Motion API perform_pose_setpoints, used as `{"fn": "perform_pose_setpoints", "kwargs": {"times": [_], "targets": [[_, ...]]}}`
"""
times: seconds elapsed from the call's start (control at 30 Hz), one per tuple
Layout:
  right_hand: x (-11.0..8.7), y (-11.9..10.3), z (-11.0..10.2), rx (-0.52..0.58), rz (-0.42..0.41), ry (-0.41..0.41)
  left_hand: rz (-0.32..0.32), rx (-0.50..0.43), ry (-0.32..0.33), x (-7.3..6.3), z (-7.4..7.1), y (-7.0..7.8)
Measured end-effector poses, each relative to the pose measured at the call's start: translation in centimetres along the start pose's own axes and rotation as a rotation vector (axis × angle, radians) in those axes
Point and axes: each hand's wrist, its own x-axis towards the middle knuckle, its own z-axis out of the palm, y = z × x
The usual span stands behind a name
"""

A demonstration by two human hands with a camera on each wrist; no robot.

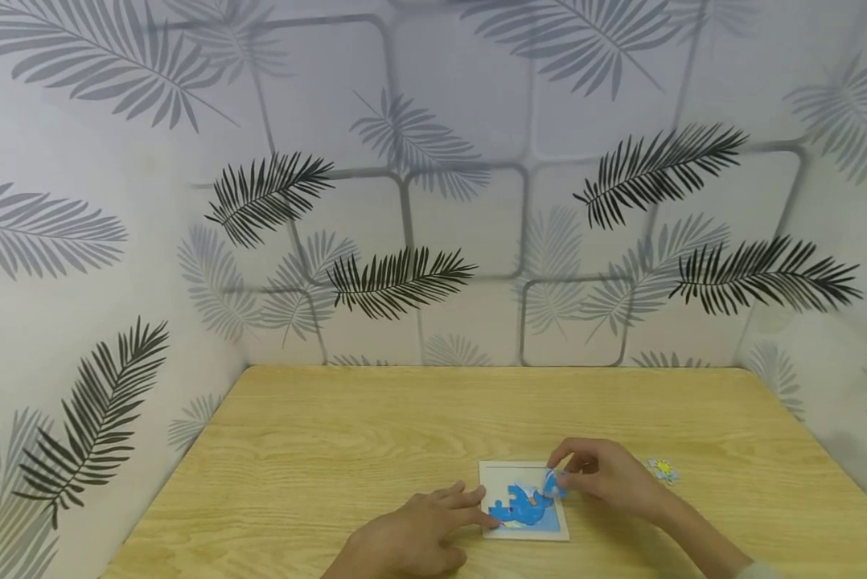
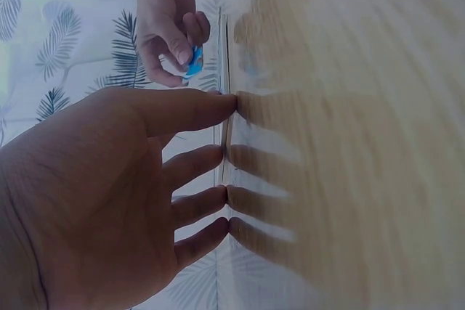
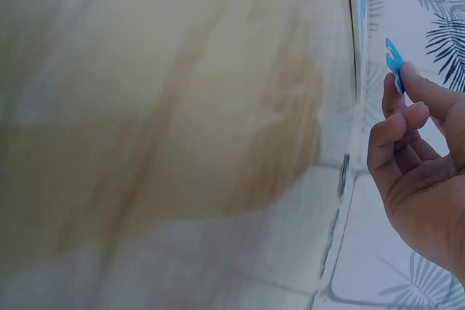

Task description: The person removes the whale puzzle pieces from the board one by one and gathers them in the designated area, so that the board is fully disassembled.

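Note:
A square puzzle board (image 1: pixel 495 476) with a pale frame lies on the table, partly filled with blue puzzle pieces (image 1: pixel 526 510). My right hand (image 1: pixel 607 474) pinches a blue and white puzzle piece (image 1: pixel 553 483) between thumb and fingers, over the board's right side. In the right wrist view the same puzzle piece (image 3: pixel 394 67) is tilted on edge, its notched end sticking out past the fingertips. My left hand (image 1: pixel 422 532) lies with fingers spread, fingertips at the board's left edge. Its straight fingers (image 2: pixel 196 207) touch down beside the board in the left wrist view.
Right of the board, partly behind the right hand, lies a puzzle piece with a yellow sun (image 1: pixel 663 469). The wooden table (image 1: pixel 347 434) runs back to a wall (image 1: pixel 462 217) with a leaf pattern.

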Motion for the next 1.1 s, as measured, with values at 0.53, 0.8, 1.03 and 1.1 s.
{"fn": "perform_pose_setpoints", "kwargs": {"times": [0.53,0.8,1.03,1.1], "targets": [[-2.9,1.9,-3.6,-0.138,-0.082,-0.032,0.048,0.094,0.009,0.0,-0.3,0.1],[-3.0,2.1,-3.6,-0.235,-0.001,-0.022,0.033,0.064,0.024,-0.1,-0.2,0.3],[-2.9,1.5,-3.1,-0.332,0.034,0.045,0.029,0.063,0.022,0.0,-0.2,0.4],[-2.9,1.7,-3.0,-0.364,0.031,0.063,0.027,0.059,0.017,0.0,-0.2,0.4]]}}
